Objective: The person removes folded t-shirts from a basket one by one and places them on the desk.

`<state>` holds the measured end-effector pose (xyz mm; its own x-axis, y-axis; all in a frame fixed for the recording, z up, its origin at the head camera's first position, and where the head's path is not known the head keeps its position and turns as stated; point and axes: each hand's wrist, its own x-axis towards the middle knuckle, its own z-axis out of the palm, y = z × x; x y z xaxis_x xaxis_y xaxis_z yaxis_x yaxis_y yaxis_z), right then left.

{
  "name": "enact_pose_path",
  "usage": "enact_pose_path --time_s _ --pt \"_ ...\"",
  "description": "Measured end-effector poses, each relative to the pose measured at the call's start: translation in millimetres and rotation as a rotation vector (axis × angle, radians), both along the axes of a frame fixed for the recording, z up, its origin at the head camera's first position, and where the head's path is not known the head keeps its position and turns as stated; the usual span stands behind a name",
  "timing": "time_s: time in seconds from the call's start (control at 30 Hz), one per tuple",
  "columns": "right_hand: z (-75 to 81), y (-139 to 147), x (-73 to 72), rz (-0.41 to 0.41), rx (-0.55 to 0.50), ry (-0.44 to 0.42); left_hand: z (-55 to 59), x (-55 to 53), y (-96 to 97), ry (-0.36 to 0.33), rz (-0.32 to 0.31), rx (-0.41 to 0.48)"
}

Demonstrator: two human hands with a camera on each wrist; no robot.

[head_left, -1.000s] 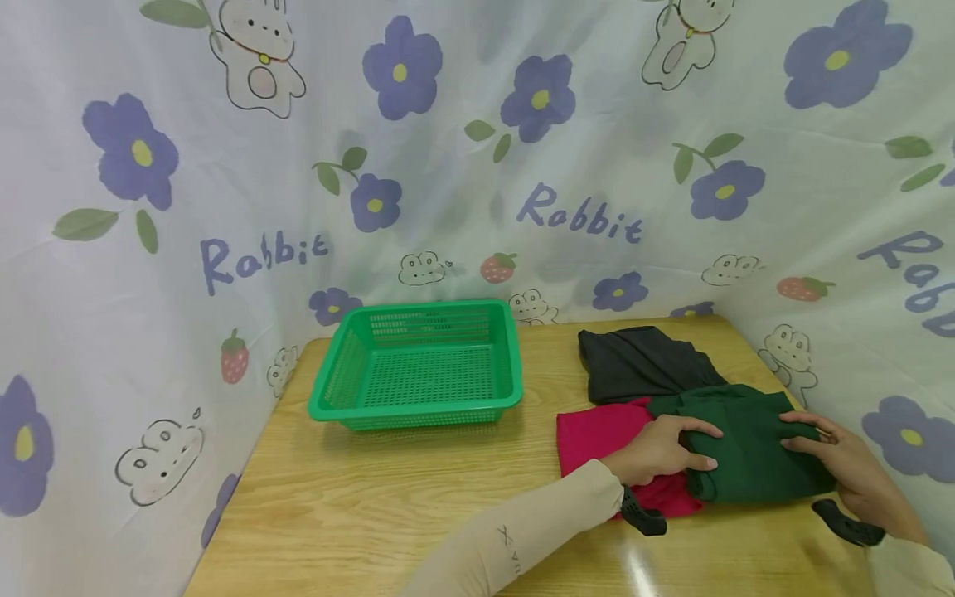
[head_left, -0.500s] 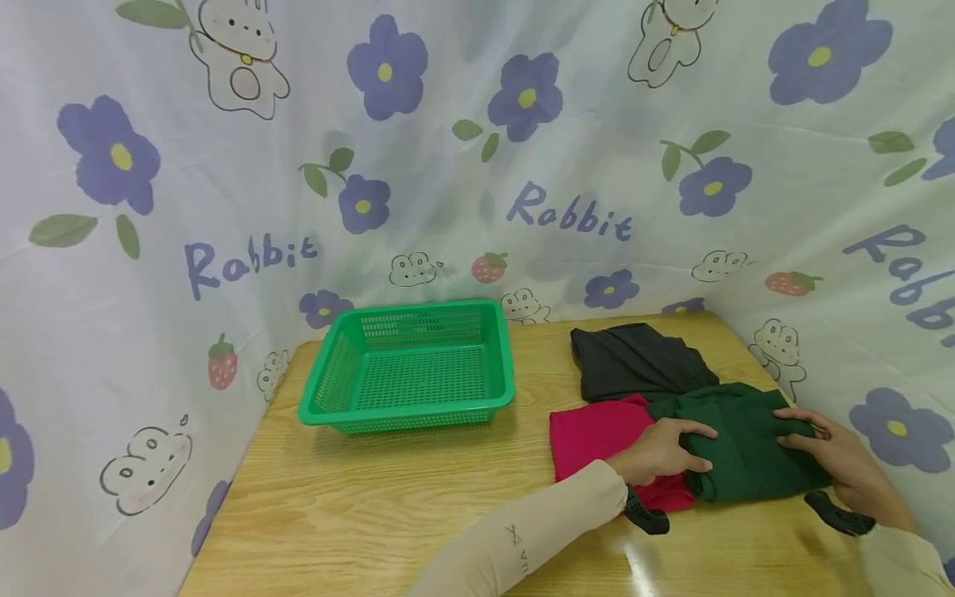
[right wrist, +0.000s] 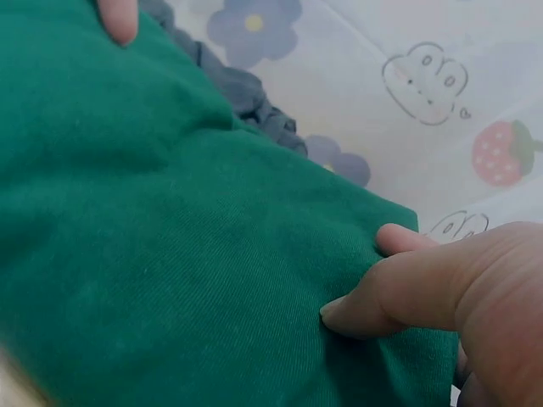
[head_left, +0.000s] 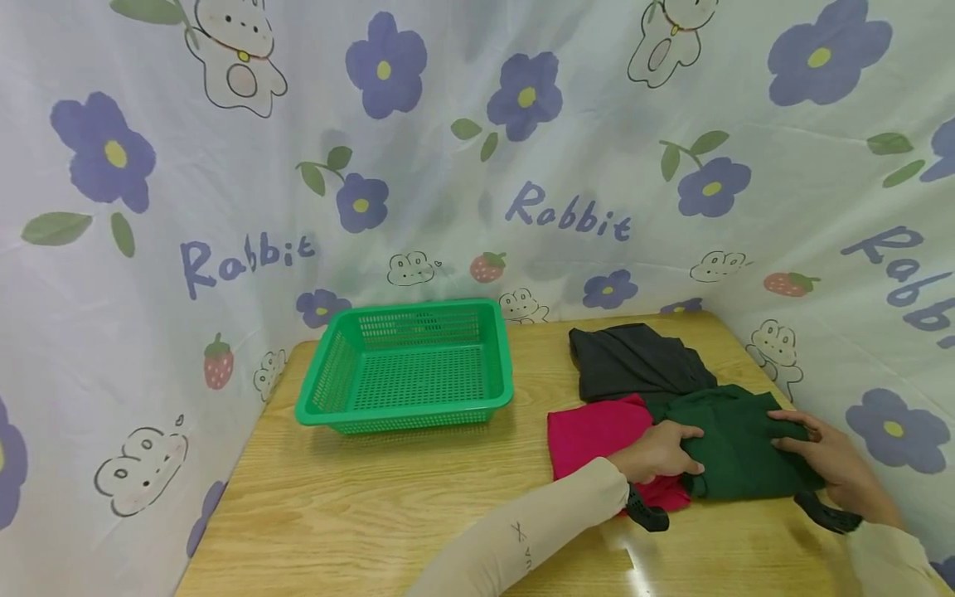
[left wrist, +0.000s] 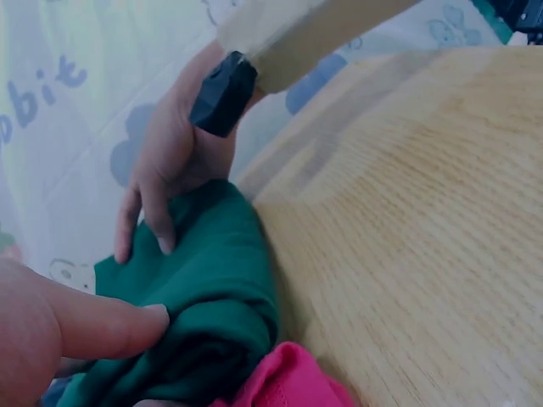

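A folded dark green garment (head_left: pixel 739 452) lies at the table's right side, partly over a pink-red garment (head_left: pixel 597 433). My left hand (head_left: pixel 656 453) grips its left side, the thumb on the rolled fold in the left wrist view. On the opposite side my right hand (head_left: pixel 831 461) holds the edge; its thumb (right wrist: pixel 365 305) presses on top, with other fingers around the border in the right wrist view. Fingers under the cloth are hidden. Behind the green one sits a folded dark grey garment (head_left: pixel 634 365).
An empty green plastic basket (head_left: pixel 418 417) with slatted sides stands at the back left of the wooden table (head_left: pixel 388 506). A white curtain (head_left: pixel 448 166) printed with rabbits and purple flowers surrounds the table at the back and sides.
The head view has shifted slightly, so everything appears a little further left. My right hand and the green garment's right edge have come slightly leftward; both hands stay on it.
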<state>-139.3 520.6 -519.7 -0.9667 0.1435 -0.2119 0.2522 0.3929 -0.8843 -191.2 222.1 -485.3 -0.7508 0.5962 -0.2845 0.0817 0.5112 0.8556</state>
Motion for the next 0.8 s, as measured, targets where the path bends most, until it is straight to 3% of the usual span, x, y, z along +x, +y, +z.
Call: enact_pose_path --time_s 0.53,0.67,0.8 --pt "9.1 -10 -8.2 -0.039 0.086 -0.005 3.2 -1.5 0.2 -0.028 0.016 0.029" --pt "13.2 -15 -8.4 -0.102 0.121 -0.015 6.9 -3.3 -4.9 -0.044 0.011 0.048" --pt "19.1 -25 -9.5 -0.187 0.181 0.071 14.5 -9.4 -14.2 -0.045 -0.036 0.061"
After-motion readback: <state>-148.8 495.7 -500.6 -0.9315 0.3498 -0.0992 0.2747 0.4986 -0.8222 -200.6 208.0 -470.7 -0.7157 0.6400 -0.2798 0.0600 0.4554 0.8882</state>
